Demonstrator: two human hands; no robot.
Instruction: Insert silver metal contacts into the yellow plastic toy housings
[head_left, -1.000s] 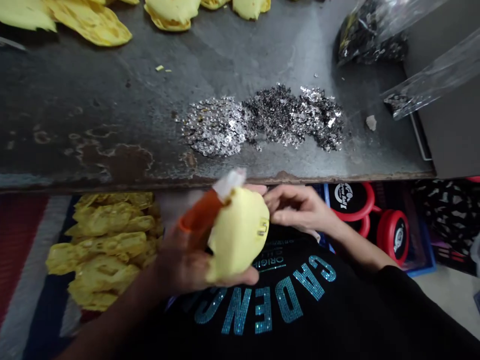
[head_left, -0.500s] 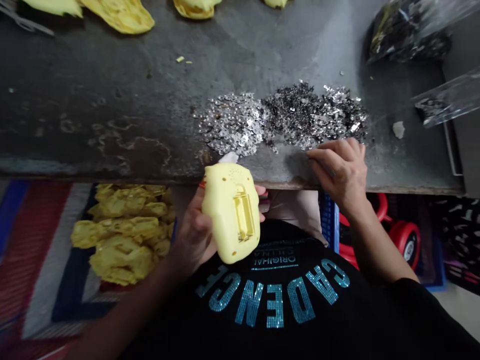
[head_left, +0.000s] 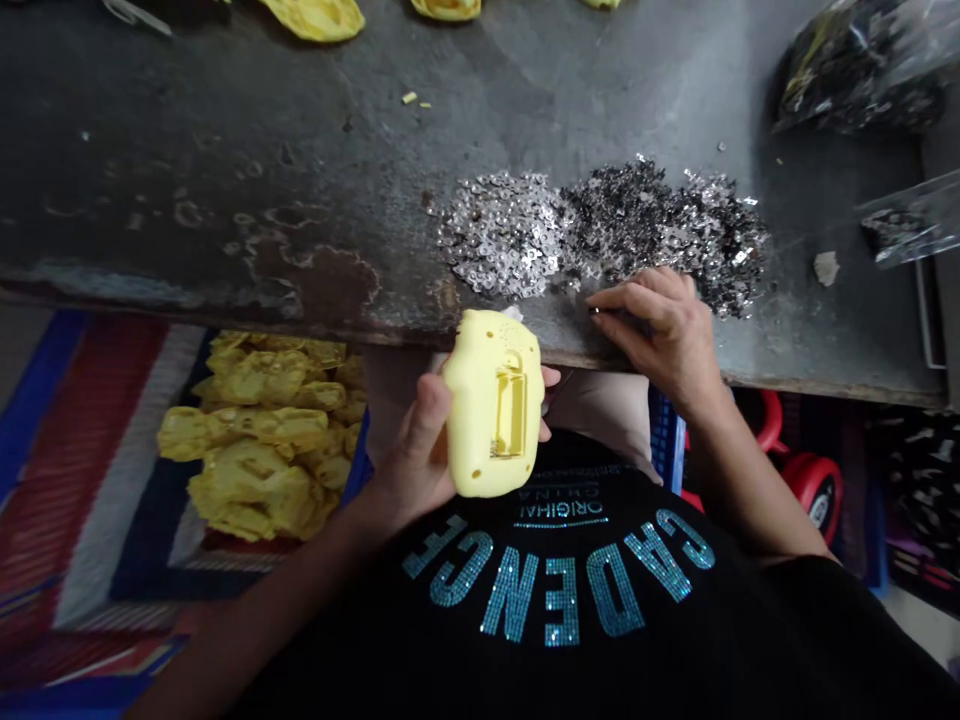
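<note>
Your right hand (head_left: 660, 335) has slid left across the metal table (head_left: 187, 180), its pinch narrow beside the sequins (head_left: 502, 235); whether it holds anything is unclear. Your left hand (head_left: 412, 455) grips a yellow plastic shell (head_left: 495, 405).

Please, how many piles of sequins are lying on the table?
2: a lighter silver pile and, touching it on its right, a darker pile, both on the metal table.

And here's the pale yellow plastic casing (head_left: 493, 405), gripped upright in the left hand (head_left: 412, 455), back facing up, a rectangular recessed slot (head_left: 510, 415) showing, a white tip (head_left: 512, 312) peeking over its top edge, right beside the silver sequin pile (head_left: 502, 235)!
</note>
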